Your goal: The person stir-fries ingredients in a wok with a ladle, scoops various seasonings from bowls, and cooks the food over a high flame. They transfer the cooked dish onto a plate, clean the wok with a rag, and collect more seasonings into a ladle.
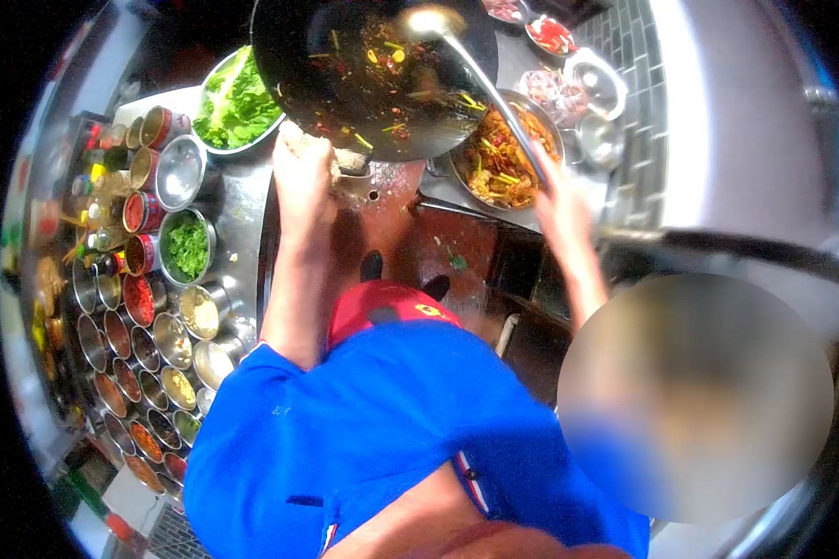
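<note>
A cloth (350,160) is bunched at the near rim of a dark wok (429,126), and my left hand (305,172) is closed around it there. Bits of food and green pieces lie inside the wok, with an oily shine. My right hand (561,200), a little blurred, grips the handle of a long metal ladle (485,79). The ladle's bowl is over the far part of the wok. Just below that handle, right of the wok, sits a metal bowl of cooked food (508,154) with yellow-green strips in it.
Left of the wok stands a bowl of leafy greens (240,102). Several metal seasoning containers (163,340) and open cans crowd the left counter, with chopped greens (186,247) among them. At the right are a plate of red pieces (552,37) and sliced onion-like food (555,93).
</note>
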`<state>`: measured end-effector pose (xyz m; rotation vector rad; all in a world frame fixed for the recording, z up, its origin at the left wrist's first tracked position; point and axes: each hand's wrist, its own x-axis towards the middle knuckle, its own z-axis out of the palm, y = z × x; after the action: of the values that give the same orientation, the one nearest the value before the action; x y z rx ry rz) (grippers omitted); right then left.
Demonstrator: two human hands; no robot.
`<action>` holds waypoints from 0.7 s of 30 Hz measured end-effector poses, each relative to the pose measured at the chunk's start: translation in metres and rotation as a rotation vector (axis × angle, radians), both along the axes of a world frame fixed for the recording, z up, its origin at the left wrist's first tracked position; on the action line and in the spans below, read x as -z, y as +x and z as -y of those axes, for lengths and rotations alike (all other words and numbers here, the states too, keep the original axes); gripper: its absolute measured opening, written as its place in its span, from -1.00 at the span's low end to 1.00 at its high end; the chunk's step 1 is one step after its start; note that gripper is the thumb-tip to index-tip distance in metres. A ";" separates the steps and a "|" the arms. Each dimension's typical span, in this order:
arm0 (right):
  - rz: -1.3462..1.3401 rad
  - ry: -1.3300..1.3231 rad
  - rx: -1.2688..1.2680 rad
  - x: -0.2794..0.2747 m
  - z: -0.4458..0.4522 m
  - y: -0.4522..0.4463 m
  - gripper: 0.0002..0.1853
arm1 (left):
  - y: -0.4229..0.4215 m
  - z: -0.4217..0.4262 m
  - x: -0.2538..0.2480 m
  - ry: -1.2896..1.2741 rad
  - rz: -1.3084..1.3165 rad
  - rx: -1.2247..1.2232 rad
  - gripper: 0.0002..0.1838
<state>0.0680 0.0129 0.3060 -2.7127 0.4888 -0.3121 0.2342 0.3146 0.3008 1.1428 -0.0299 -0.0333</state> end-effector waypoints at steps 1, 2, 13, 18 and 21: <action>0.032 0.071 -0.019 0.004 -0.011 0.027 -0.25 | 0.000 -0.001 -0.001 0.005 0.007 0.010 -0.86; 0.078 0.031 -0.046 0.013 -0.018 0.048 -0.25 | 0.000 -0.001 -0.001 0.044 0.001 0.003 -0.86; -0.216 -0.233 0.052 -0.019 0.021 -0.140 -0.10 | 0.029 -0.004 0.011 -0.047 -0.019 -0.010 -0.80; -0.294 -0.234 0.222 -0.059 0.005 -0.190 -0.16 | 0.047 0.002 0.017 -0.066 -0.019 0.012 -0.82; -0.073 0.048 0.281 -0.035 -0.023 -0.212 -0.20 | 0.035 -0.009 0.011 -0.037 -0.037 0.048 -0.84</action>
<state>-0.1443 0.0361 0.3412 -2.6149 0.8896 -0.2699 0.2696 0.3233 0.2902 1.1039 -0.0252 -0.0962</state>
